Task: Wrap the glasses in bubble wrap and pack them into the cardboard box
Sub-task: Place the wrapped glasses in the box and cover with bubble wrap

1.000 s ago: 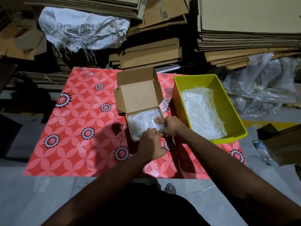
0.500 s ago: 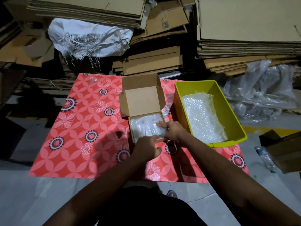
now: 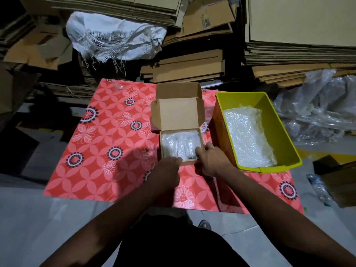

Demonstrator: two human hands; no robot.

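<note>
The left hand (image 3: 167, 171) rests curled at the near edge of the cardboard box (image 3: 182, 146), fingers loosely closed on nothing — likely steadying it. Just beyond its fingertips lies the bubble-wrapped glasses bundle (image 3: 180, 144), seated inside. The right hand (image 3: 211, 161) presses narrow-spread fingers on the bundle's near right corner — probably tucking it down; the yellow bin (image 3: 285, 135) lies beyond.

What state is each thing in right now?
Cardboard box: lid open, upright.
Bubble-wrapped bundle: lying inside the box.
Yellow bin: open, holds bubble wrap.
Left hand: at the box's near edge.
Right hand: fingers on the bundle.
</note>
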